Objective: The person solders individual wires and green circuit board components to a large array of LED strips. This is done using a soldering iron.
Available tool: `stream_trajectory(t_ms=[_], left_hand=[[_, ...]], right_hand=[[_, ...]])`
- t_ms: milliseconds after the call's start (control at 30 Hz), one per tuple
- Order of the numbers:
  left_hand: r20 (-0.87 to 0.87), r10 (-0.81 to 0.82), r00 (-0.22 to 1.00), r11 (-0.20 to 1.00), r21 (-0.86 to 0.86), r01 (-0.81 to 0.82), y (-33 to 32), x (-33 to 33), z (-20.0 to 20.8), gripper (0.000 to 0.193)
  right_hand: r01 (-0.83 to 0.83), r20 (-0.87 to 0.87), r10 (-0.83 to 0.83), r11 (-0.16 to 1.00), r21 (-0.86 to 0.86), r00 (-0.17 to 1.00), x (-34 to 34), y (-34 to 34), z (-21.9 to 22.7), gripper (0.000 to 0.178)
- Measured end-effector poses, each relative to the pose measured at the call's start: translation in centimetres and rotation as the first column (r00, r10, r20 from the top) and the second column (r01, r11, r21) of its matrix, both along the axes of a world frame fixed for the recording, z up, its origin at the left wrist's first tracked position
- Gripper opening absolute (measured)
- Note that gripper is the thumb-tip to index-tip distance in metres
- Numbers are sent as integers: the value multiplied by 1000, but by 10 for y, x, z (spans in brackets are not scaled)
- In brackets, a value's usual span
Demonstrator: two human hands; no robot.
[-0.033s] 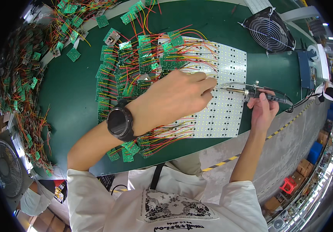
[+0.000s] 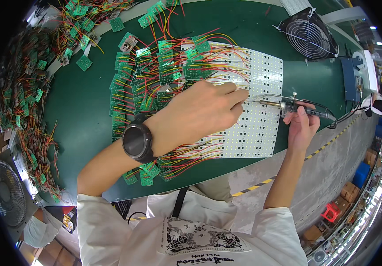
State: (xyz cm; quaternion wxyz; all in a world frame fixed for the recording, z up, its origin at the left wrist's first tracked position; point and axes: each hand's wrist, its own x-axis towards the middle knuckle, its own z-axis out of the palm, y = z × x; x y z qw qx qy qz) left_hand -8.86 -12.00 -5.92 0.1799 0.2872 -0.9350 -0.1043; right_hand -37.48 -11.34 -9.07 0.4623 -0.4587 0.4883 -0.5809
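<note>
Green boards (image 2: 166, 62), red and yellow wires (image 2: 198, 152), white dotted panel (image 2: 262, 128)

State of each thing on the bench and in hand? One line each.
Left hand: fingers curled over panel; grip contents hidden
Right hand: closed around soldering iron
Soldering iron: held, tip pointing left; contact unclear
White panel: flat, partly covered
Wired green boards: bunched in rough rows
Watch: worn, screen dark
Black fan: guard on; spinning unclear
</note>
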Motion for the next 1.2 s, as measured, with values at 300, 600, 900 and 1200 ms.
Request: stream_trajectory(t_ms=[300, 600, 900, 1200], left_hand=[[63, 76, 995, 997, 19, -77, 10, -6, 7, 18], [45, 94, 995, 995, -24, -93, 12, -7, -1, 18], [-29, 153, 988, 979, -130, -156, 5, -12, -16, 17], [-80, 140, 987, 980, -131, -149, 3, -12, -21, 21]], right_hand=[[-26, 6, 26, 1000, -15, 1000, -5, 0, -3, 20], [-22, -11, 22, 999, -25, 1000, -5, 0, -5, 20], [-62, -17, 60, 995, -73, 998, -2, 0, -4, 20], [-130, -22, 128, 987, -91, 992, -8, 0, -8, 20]])
